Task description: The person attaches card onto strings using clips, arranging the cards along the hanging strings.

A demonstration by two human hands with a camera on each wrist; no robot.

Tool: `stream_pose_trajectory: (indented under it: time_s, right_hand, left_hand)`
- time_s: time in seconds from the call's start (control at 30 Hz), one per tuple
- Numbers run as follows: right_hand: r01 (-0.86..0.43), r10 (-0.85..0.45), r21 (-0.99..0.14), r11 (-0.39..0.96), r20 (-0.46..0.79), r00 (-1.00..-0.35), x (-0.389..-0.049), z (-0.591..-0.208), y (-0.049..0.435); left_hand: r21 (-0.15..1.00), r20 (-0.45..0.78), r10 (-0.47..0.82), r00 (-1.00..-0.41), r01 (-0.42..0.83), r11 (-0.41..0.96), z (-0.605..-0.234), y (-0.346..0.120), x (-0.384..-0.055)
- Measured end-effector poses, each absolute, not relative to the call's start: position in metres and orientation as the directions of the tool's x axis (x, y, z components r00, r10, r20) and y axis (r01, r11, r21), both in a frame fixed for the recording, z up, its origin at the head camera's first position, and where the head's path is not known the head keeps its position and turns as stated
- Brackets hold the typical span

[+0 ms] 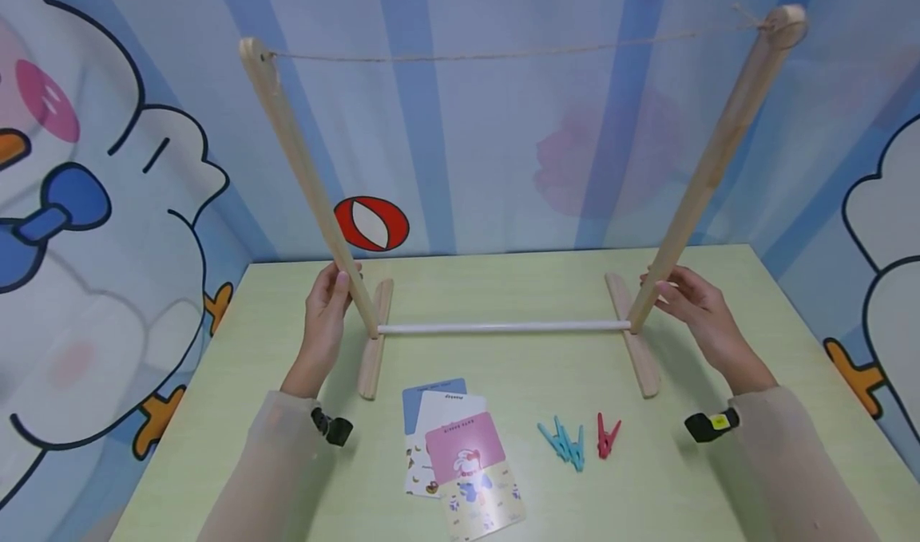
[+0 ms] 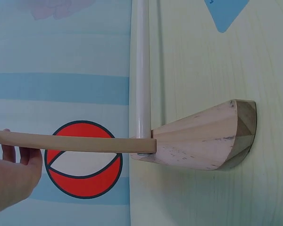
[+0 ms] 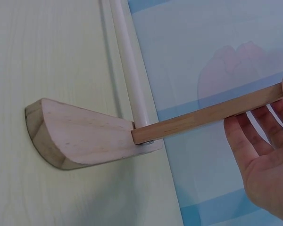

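A wooden stand with a twine line (image 1: 446,57) strung between its two post tops stands on the table. My left hand (image 1: 325,310) grips the left post (image 1: 302,159) low down, thumb on the near side. Lower on the right post (image 1: 719,151), my right hand (image 1: 697,310) holds it between thumb and fingers; the right wrist view shows those fingertips against the post's edge (image 3: 203,114). A white rod (image 1: 503,328) joins the posts at the bottom, where each meets a wooden foot, the left one (image 2: 203,136) and the right one (image 3: 80,134), both resting on the tabletop.
In front of the stand lie overlapping cards, a pink one (image 1: 467,450) on top. To their right are teal clothespins (image 1: 566,444) and a red clothespin (image 1: 607,436). Behind the pale table (image 1: 503,286) rises a blue striped backdrop (image 1: 474,159) with cartoon figures.
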State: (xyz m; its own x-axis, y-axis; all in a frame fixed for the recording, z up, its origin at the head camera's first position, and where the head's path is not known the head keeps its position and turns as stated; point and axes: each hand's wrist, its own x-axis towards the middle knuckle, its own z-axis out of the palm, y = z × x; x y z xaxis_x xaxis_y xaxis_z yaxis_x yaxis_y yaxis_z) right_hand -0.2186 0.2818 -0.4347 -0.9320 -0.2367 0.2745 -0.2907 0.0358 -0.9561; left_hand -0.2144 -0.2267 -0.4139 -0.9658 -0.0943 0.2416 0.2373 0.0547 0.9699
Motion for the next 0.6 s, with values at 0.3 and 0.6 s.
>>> stream_pose_trajectory:
  time_s: [0.3,0.6]
  right_hand:
    - [-0.293,-0.242,-0.955,0.042,0.275,-0.931,-0.209,-0.425,0.276]
    - [-0.304,-0.225,-0.952,0.040,0.288,-0.931,-0.210,-0.431,0.279]
  left_hand:
    - [0.970,0.237,-0.090,-0.967,0.230,0.074,-0.401,-0.221,-0.202]
    - [0.971,0.235,-0.087,-0.968,0.230,0.058,-0.416,-0.228,-0.209]
